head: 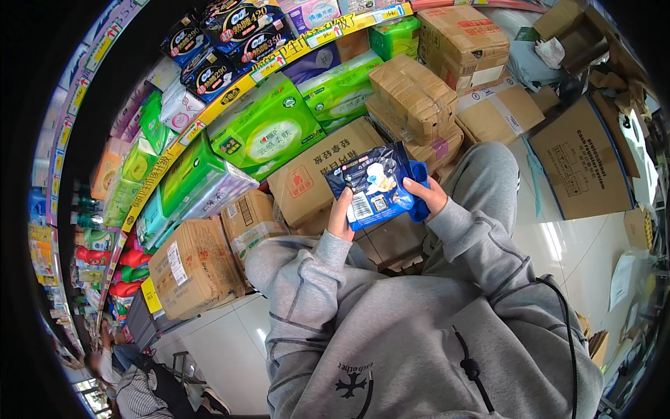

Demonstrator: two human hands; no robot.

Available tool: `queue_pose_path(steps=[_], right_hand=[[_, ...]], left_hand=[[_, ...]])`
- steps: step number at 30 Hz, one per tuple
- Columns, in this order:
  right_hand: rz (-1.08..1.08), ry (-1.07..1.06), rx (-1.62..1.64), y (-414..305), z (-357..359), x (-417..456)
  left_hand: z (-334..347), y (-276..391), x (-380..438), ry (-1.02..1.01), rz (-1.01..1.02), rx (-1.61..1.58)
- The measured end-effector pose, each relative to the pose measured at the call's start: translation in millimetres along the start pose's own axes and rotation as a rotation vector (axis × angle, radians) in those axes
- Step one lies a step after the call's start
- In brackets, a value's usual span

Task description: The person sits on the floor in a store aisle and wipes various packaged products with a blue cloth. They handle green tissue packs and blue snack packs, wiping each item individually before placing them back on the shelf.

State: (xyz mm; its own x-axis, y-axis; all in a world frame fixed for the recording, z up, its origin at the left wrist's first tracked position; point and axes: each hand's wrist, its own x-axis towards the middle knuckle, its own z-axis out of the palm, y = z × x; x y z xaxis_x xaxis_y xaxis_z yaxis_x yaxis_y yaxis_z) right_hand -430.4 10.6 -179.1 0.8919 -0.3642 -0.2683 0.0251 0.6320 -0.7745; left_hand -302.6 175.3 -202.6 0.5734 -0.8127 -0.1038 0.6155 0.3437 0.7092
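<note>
Both hands hold a dark blue plastic packet point(372, 186) in front of my knees, its back with a barcode and a printed square code facing up. My left hand point(342, 213) grips the packet's near left corner, thumb on top. At its right edge, my right hand point(426, 195) presses a thumb on the packet and also holds a bright blue object point(419, 183), whose kind I cannot tell. Beyond the packet lies a long cardboard box point(319, 170). The undersides of both hands are hidden.
Shelves with green tissue packs point(269, 128) and dark sanitary pad packs point(209, 73) curve along the left. Taped cartons point(413, 97) are stacked ahead; another carton point(193, 267) stands at left. A large flat box point(581, 157) is at right. Other people point(141, 390) are at lower left.
</note>
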Motion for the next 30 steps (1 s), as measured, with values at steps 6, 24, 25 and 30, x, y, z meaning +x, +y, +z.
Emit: queue_pose_path(steps=[6,24,25,30], right_hand=[[-0.087,0.146,-0.058,-5,2,3],[-0.243,0.273,-0.165,-8,1,1],[-0.283,0.275,-0.194,-9,1,2],[-0.266,0.291,-0.258,-4,4,-1]], left_hand=[[-3,-4,4,0.103,-0.03,0.153],[-8,-5,7,0.168,-0.229,0.535],[-6,-4,7,0.156,-0.246,0.525],[9,-13,2,0.167,-0.273,0.54]])
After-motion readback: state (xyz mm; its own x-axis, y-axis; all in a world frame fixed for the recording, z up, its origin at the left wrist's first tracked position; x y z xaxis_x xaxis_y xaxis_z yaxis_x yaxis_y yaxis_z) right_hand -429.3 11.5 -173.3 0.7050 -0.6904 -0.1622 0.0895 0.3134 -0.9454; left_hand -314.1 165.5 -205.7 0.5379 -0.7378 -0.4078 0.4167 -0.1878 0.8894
